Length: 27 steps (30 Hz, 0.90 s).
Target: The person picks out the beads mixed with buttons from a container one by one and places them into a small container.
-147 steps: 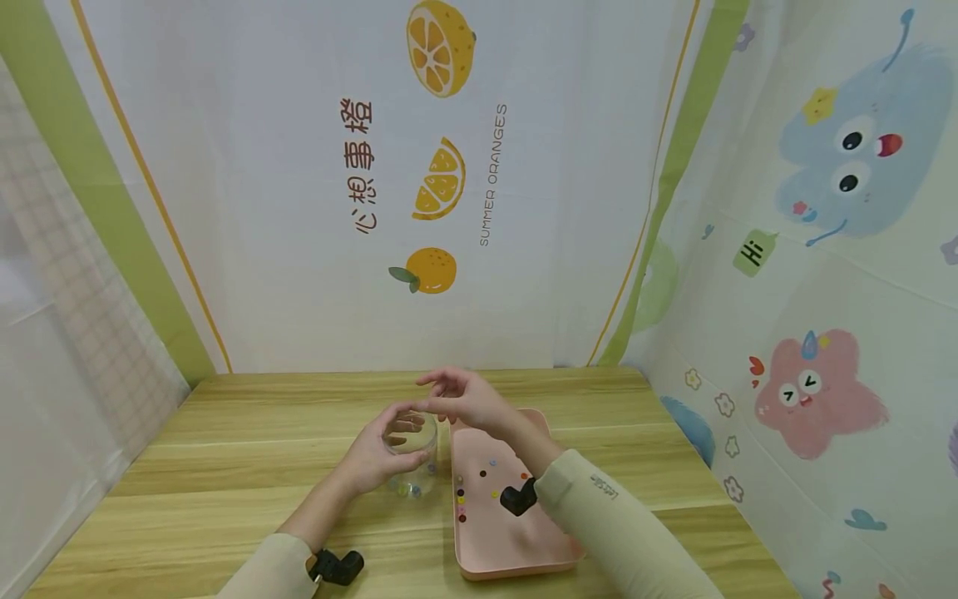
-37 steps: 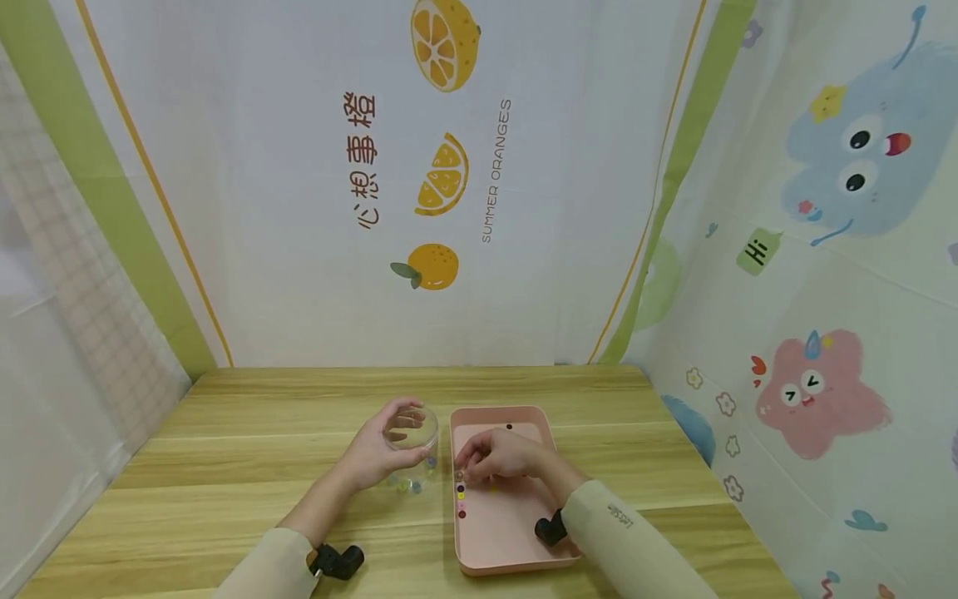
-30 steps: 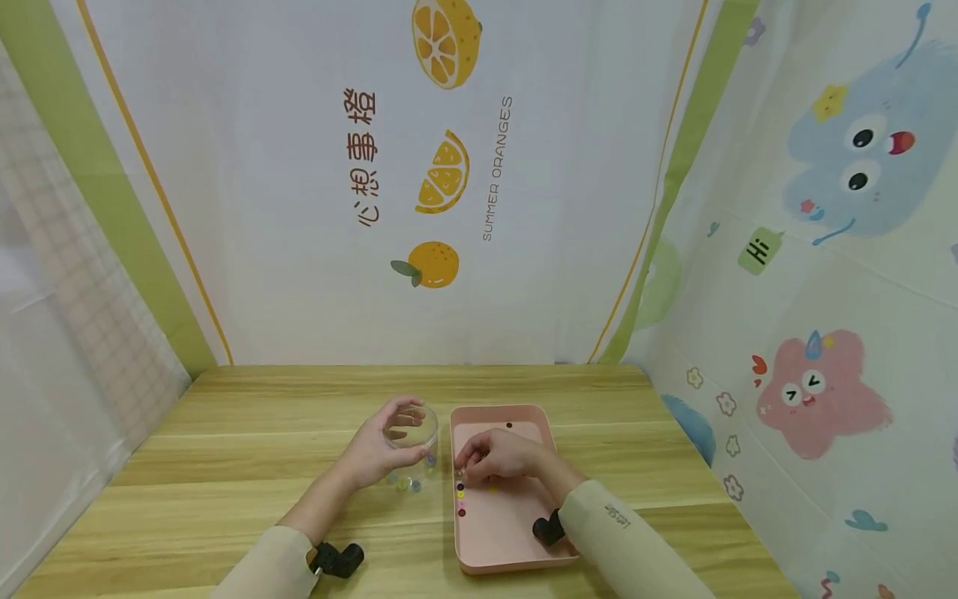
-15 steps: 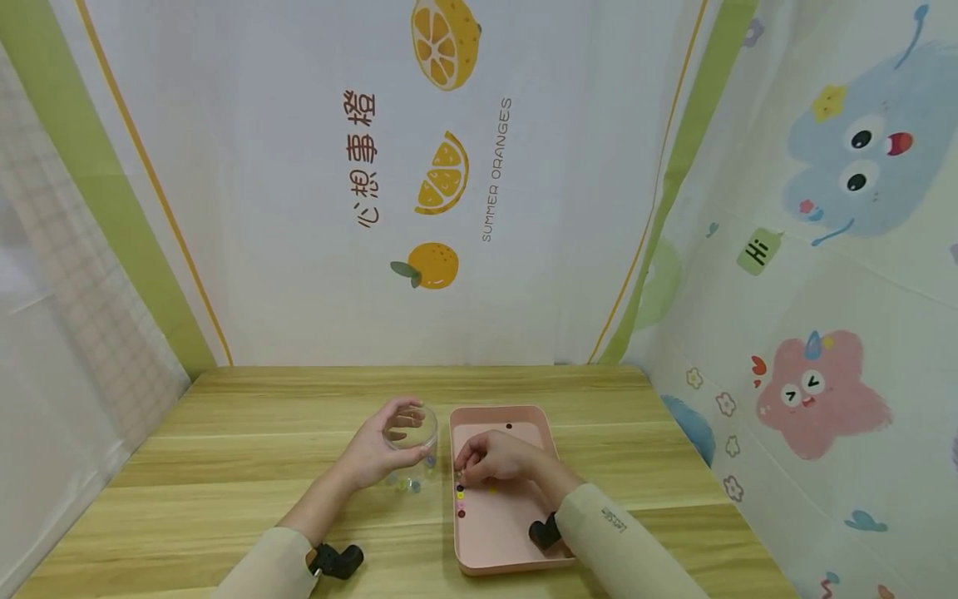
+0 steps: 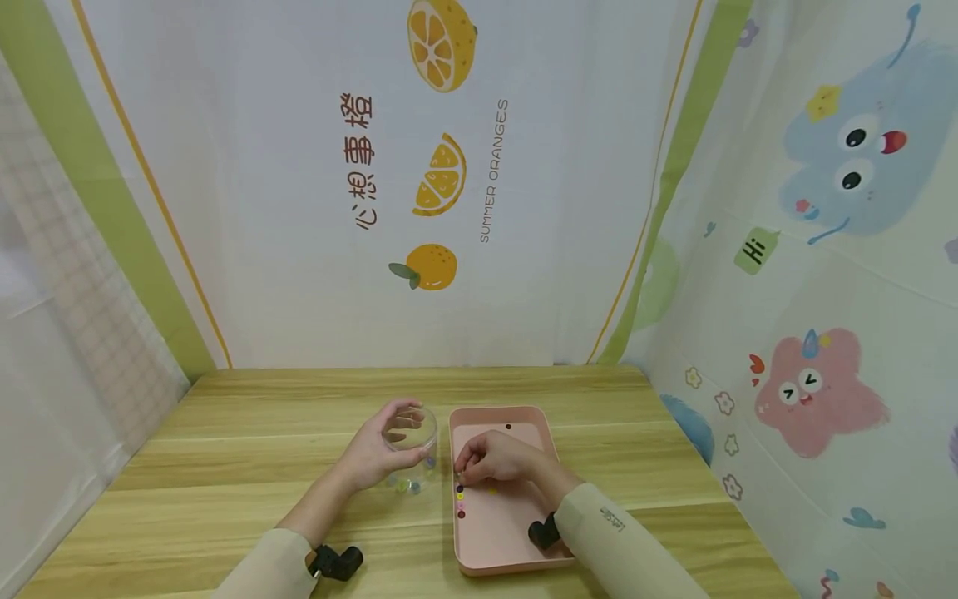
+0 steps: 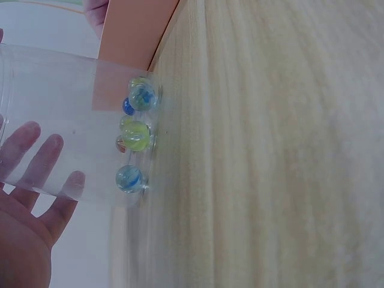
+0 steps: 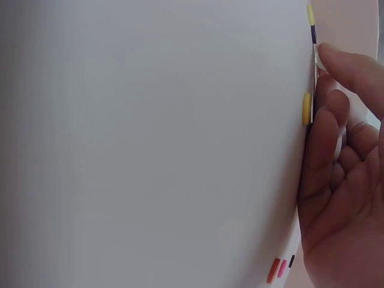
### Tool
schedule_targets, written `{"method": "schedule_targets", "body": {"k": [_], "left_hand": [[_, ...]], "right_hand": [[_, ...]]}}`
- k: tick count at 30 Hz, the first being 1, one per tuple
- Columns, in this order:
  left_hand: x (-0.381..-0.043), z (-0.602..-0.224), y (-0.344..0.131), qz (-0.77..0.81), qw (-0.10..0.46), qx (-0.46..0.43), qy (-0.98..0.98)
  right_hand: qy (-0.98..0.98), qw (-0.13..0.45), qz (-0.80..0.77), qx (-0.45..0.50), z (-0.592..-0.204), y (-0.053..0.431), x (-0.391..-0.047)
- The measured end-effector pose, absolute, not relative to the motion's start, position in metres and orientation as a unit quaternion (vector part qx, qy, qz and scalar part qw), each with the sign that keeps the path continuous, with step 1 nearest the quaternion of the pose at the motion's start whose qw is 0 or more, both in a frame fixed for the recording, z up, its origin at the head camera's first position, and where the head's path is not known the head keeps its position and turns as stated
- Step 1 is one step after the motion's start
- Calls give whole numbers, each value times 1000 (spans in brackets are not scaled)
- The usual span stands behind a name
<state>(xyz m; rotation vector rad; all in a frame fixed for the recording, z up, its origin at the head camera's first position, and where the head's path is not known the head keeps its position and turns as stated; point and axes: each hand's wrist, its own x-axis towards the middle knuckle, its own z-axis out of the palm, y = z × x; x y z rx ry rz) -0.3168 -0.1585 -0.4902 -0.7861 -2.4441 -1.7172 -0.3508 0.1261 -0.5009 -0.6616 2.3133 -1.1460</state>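
My left hand grips a clear plastic jar standing on the table, fingers and thumb round its upper wall. Blue, green and reddish glass marbles lie at its bottom. To the right is a shallow pink tray. My right hand is inside it at the left wall, thumb and finger pinching a small pale button, mostly hidden. That button is at the far end of a row along the wall, beyond a dark one, a yellow one, a pink one and a dark red one.
More buttons lie loose in the tray: a yellow one near my right fingers, a dark one at the far end, and red and pink ones. The wooden table ends at a printed curtain.
My right hand has come down from beside the jar's mouth into the tray, to the far end of the button row. Over the last second it barely shifts. The left hand keeps its place.
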Motion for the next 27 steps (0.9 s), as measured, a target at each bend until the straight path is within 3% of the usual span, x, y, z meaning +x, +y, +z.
{"method": "schedule_targets", "body": {"k": [27], "left_hand": [[-317,-490,-158,-561,18,-248,-790]], "right_hand": [[831,240,-438,-243,-492,130,-346]]}}
